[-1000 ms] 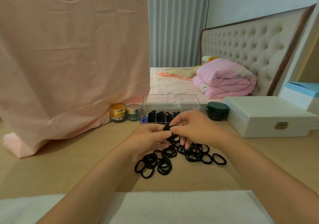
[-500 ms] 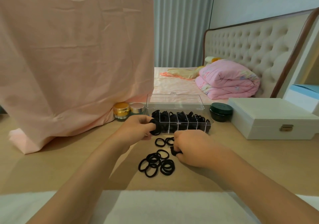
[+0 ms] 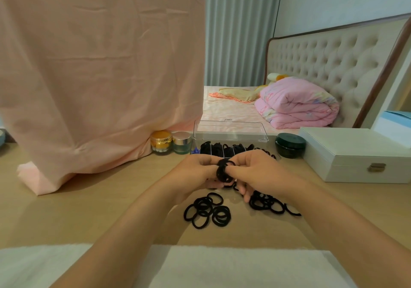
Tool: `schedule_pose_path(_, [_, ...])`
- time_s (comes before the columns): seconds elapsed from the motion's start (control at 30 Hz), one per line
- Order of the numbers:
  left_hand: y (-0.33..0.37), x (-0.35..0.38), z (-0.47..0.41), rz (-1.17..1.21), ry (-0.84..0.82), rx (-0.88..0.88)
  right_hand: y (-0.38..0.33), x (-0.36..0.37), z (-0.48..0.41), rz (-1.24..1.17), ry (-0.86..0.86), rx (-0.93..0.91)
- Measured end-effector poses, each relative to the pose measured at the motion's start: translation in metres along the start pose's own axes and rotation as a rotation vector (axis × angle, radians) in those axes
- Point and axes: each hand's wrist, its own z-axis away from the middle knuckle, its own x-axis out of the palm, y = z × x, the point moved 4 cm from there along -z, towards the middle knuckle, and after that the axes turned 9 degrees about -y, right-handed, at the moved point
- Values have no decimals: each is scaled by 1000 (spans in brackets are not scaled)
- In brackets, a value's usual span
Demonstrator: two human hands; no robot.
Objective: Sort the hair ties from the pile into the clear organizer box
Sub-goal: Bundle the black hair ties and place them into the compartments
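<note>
Bunch of black elastic hair ties, pinched between left hand and right hand, is probably being squared to fit the clear plastic organizer box just behind; loose pile lies on desk.

1. Black on all hair ties, loose or boxed.
2. Colourless clear plastic on the organizer box.
3. Light beige wood tone on the table.
4. Plain peach-pink on the hanging cloth.
5. Gold jar, pale green jar with silver lid, dark green jar.
6. White on the case, brass on its clasp.
7. Pink with faint flower print on the quilt; beige tufting, brown frame on the headboard.
</note>
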Motion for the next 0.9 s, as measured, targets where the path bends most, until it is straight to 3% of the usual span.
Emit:
schedule_pose_path(0.13, [0, 1, 4, 164, -162, -9, 4, 1, -2, 19, 127, 36])
schedule_pose_path(0.23, [-3, -1, 2, 5, -102, 8, 8, 7, -5, 4, 170, 57])
schedule_pose_path(0.43, [-2, -22, 1, 0, 4, -16, 5, -3, -5, -286, 36, 11])
schedule_pose_path(0.5, [0, -33, 1, -41, 115, -7, 5, -14, -9, -58, 112, 9])
schedule_pose_path(0.57, [1, -44, 3, -84, 213, 15, 3, -19, -14, 387, 172, -10])
schedule_pose_path(0.67, [0, -53, 6, -123, 255, 10, 11, -3, -26, 913, 70, 5])
schedule_pose_path(0.77, [-2, -53, 6, -133, 253, 2, 22, 12, -39, 1124, 34, 17])
schedule_pose_path(0.9, [-6, -51, 4, -151, 259, -5, 22, 15, -42, 1209, 31, 9])
